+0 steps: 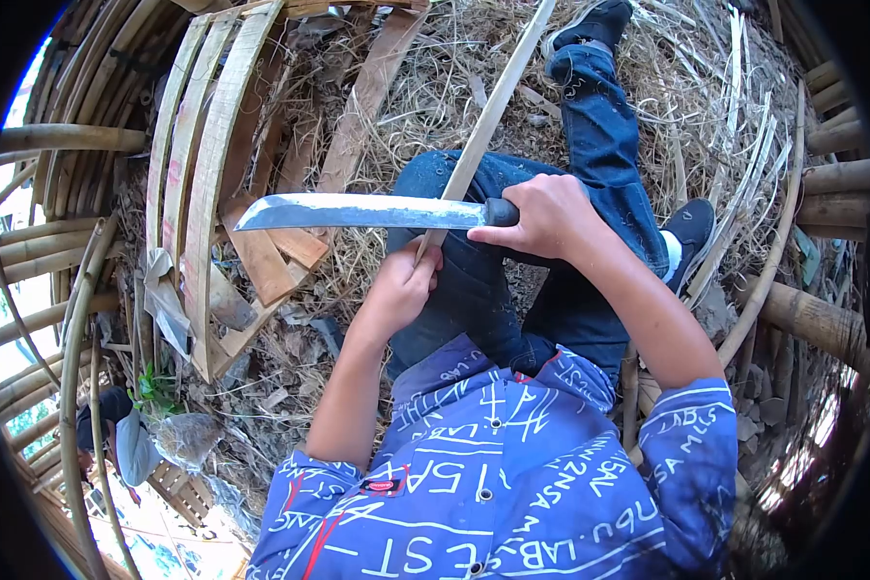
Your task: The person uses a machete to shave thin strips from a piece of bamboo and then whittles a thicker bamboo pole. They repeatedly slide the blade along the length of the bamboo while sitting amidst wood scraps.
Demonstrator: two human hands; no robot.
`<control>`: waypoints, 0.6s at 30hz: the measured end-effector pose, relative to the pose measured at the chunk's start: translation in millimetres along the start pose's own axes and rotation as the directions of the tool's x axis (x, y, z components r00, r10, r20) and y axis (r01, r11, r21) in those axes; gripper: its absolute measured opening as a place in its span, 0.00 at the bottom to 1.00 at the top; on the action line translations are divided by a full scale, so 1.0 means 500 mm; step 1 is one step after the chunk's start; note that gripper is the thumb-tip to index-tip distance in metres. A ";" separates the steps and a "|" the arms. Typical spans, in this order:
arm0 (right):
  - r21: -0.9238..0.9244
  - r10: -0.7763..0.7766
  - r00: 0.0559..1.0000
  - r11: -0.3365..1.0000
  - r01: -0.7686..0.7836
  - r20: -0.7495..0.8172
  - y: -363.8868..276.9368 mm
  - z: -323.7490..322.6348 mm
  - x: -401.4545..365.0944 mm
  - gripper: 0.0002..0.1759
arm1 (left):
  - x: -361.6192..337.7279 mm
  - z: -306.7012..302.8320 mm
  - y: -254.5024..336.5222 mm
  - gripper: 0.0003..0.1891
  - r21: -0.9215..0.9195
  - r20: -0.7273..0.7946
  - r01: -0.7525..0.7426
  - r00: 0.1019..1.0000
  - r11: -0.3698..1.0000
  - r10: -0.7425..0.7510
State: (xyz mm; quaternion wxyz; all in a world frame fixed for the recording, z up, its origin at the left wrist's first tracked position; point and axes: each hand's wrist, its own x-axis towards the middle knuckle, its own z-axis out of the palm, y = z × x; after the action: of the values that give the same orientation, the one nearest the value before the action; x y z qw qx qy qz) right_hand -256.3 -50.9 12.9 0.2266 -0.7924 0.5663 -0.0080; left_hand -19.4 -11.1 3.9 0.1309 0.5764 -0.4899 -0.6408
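My right hand (pixel 541 217) is wrapped round the dark handle of a long machete (pixel 358 211), whose blade points left. The blade lies across a pale bamboo strip (pixel 488 121) just above my left hand (pixel 406 285). The fingers of my left hand are closed round the strip's lower end. From there the strip slants up and to the right, over my bent knee, and leaves the frame at the top.
Curved wooden slats (pixel 213 145) stand at the upper left beside loose wood pieces (pixel 261 256). Shavings (pixel 406 106) cover the ground. Bamboo poles (pixel 812 324) line both sides. Another person (pixel 130 445) is partly visible at the lower left.
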 end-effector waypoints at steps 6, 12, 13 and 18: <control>-0.041 0.007 1.000 0.999 -0.007 0.004 0.010 -0.006 0.002 0.45 | 0.001 0.004 -0.009 0.15 -0.003 -0.008 -0.046 0.999 0.999 0.046; -0.078 0.030 1.000 0.996 -0.030 0.000 0.017 -0.009 -0.003 0.43 | 0.008 -0.001 -0.030 0.14 0.002 0.007 -0.108 0.994 0.994 0.108; -0.101 0.042 0.999 0.994 -0.043 -0.007 0.022 -0.007 -0.004 0.42 | 0.006 -0.001 -0.027 0.13 -0.012 0.007 -0.118 0.993 0.993 0.118; 0.132 0.439 0.869 0.898 -0.419 -0.231 0.184 -0.028 -0.030 0.42 | -0.013 -0.015 -0.018 0.13 -0.046 0.028 -0.051 0.998 0.998 0.052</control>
State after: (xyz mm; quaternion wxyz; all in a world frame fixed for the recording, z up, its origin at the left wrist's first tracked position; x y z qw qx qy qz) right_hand -347.5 -65.6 -4.8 0.1786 -0.6299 0.7516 -0.0809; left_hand -7.2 -5.7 2.0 0.1533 0.5512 -0.4917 -0.6564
